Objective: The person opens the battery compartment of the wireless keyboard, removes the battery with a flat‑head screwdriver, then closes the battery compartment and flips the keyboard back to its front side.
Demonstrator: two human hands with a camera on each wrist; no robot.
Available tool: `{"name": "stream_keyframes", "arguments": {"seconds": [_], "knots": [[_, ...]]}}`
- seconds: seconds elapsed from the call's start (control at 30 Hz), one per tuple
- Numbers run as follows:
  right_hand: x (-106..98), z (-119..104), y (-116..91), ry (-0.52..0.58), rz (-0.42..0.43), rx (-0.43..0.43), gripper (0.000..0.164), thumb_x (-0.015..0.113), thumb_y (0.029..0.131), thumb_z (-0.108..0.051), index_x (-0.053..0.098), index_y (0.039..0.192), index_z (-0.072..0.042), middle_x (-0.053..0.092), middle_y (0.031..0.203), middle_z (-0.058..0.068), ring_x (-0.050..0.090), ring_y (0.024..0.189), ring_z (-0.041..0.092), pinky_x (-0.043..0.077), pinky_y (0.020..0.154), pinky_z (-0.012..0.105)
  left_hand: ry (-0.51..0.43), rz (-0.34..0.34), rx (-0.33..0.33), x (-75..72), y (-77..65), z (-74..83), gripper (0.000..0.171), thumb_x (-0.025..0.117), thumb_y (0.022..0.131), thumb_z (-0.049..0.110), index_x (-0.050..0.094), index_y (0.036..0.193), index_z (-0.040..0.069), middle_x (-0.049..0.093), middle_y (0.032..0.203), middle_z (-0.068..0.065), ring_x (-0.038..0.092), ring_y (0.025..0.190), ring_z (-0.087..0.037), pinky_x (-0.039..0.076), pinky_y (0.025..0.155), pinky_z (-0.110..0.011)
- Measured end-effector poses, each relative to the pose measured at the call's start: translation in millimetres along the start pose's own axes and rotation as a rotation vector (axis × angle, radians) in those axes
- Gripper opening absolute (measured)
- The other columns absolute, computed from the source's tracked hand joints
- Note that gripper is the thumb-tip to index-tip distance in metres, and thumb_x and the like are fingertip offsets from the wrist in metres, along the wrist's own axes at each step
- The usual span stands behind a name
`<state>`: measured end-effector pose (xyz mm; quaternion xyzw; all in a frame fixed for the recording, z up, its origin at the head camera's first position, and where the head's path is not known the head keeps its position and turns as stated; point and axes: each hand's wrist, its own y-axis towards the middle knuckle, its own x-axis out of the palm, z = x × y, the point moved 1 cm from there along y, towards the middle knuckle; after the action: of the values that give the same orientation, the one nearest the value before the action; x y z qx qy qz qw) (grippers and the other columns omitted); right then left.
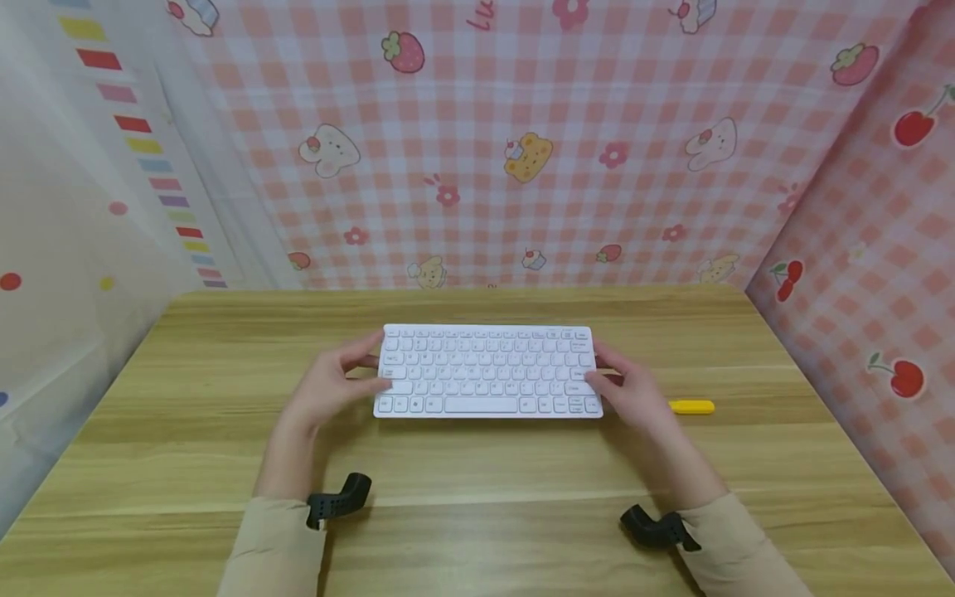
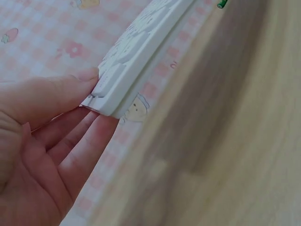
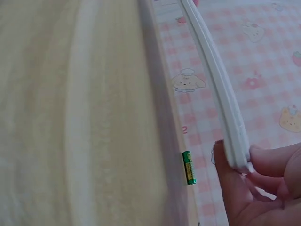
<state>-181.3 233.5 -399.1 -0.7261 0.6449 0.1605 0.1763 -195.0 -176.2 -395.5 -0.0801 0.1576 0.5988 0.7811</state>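
A white compact keyboard (image 1: 485, 369) is held up off the wooden table, its keys facing the head camera. My left hand (image 1: 326, 385) pinches its left end, thumb on the key side and fingers behind, as the left wrist view also shows on the keyboard corner (image 2: 120, 77). At the opposite end, my right hand (image 1: 634, 391) grips the keyboard edge (image 3: 221, 94) between thumb and fingers. A green battery (image 3: 189, 168) lies on the table beyond the keyboard; the keyboard hides it in the head view.
Just right of my right hand lies a yellow stick-like object (image 1: 692, 407), partly covered by that hand. The wooden table (image 1: 477, 506) ends at a pink checked cloth (image 1: 477, 108) behind, with more cloth on both sides. Black mounts (image 1: 341, 497) sit at both wrists.
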Motion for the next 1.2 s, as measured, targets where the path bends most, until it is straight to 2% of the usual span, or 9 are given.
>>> {"name": "stream_keyframes", "arguments": {"seconds": [0.17, 0.33, 0.6, 0.9, 1.1, 1.2], "knots": [[6, 2, 1, -0.148, 0.0, -0.097, 0.054, 0.061, 0.097, -0.004, 0.042, 0.145, 0.007, 0.055, 0.124, 0.028, 0.061, 0.106, 0.04, 0.056, 0.085, 0.04, 0.054, 0.007, -0.034, -0.1, -3.5, -7.1, 0.072, 0.08, 0.081, 0.004, 0.046, 0.145, 0.002, 0.045, 0.148, -0.018, 0.058, 0.114, -0.033, 0.043, 0.1, -0.039], [10, 2, 0, -0.256, 0.003, -0.098, 0.053, 0.064, 0.095, -0.005, 0.044, 0.142, 0.01, 0.055, 0.12, 0.027, 0.06, 0.106, 0.039, 0.052, 0.091, 0.048, 0.088, -0.015, -0.085, -0.3, -5.9, -12.7, 0.072, 0.082, 0.081, 0.01, 0.048, 0.144, 0.003, 0.047, 0.148, -0.016, 0.057, 0.116, -0.032, 0.042, 0.099, -0.041], [14, -1, -1, -0.343, -0.012, -0.05, 0.055, 0.068, 0.094, -0.01, 0.047, 0.141, 0.008, 0.059, 0.116, 0.022, 0.058, 0.102, 0.033, 0.05, 0.092, 0.048, 0.137, -0.064, -0.112, -1.8, -8.8, -20.8, 0.077, 0.082, 0.082, 0.013, 0.044, 0.147, 0.003, 0.056, 0.138, -0.019, 0.059, 0.114, -0.031, 0.044, 0.099, -0.043], [17, 3, 3, -0.406, -0.023, -0.068, 0.054, 0.071, 0.091, -0.009, 0.052, 0.139, 0.006, 0.062, 0.106, 0.017, 0.059, 0.094, 0.028, 0.049, 0.088, 0.045, 0.138, -0.101, -0.107, 0.4, -9.5, -24.0, 0.076, 0.082, 0.08, 0.007, 0.043, 0.145, -0.002, 0.063, 0.125, -0.022, 0.059, 0.111, -0.031, 0.045, 0.098, -0.044], [16, 2, 5, -0.47, -0.038, -0.093, 0.053, 0.072, 0.09, -0.01, 0.054, 0.136, 0.008, 0.065, 0.097, 0.013, 0.057, 0.088, 0.026, 0.049, 0.084, 0.043, 0.182, -0.113, -0.114, 0.2, -8.2, -22.8, 0.075, 0.083, 0.079, 0.007, 0.045, 0.143, -0.004, 0.067, 0.109, -0.015, 0.058, 0.102, -0.026, 0.047, 0.09, -0.032], [14, -2, 4, -0.489, -0.058, -0.119, 0.051, 0.071, 0.09, -0.009, 0.055, 0.135, 0.009, 0.067, 0.095, 0.011, 0.058, 0.086, 0.024, 0.049, 0.082, 0.043, 0.182, -0.127, -0.122, -0.6, -7.7, -22.1, 0.076, 0.082, 0.08, 0.008, 0.043, 0.144, -0.005, 0.066, 0.109, -0.015, 0.057, 0.101, -0.025, 0.047, 0.085, -0.026]]}}
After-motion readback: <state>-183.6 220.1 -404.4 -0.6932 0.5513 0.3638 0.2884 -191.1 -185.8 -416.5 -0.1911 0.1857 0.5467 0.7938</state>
